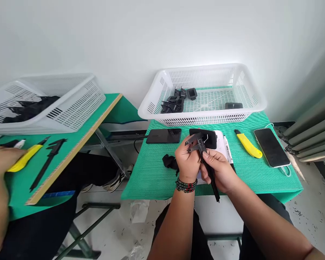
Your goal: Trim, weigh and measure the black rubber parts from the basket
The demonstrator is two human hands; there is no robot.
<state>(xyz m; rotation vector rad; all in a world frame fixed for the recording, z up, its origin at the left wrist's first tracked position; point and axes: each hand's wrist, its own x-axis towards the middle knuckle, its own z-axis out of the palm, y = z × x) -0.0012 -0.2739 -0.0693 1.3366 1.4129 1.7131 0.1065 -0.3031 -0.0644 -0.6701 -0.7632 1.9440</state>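
A black vernier caliper [201, 147] is in my right hand [219, 168], thumb on its slide, its beam slanting down toward me. The caliper's jaws lie across my left hand [188, 160], which wears beaded bracelets. My left hand's fingers are curled and partly hidden behind the caliper, so what they grip cannot be made out. Just beyond the jaws is a dark, flat, rounded black piece [211, 139], over a white sheet [221, 144]; whether my left fingers touch it is unclear. A crumpled black item [169, 161] lies left of my left wrist.
A white basket [200, 117] with several black plastic parts [173, 104] stands behind. On the green cloth are a dark phone [164, 136], a marker [228, 148], a yellow utility knife [248, 145] and a cabled phone [271, 148]. A co-worker's hand [8, 159] is at the left table.
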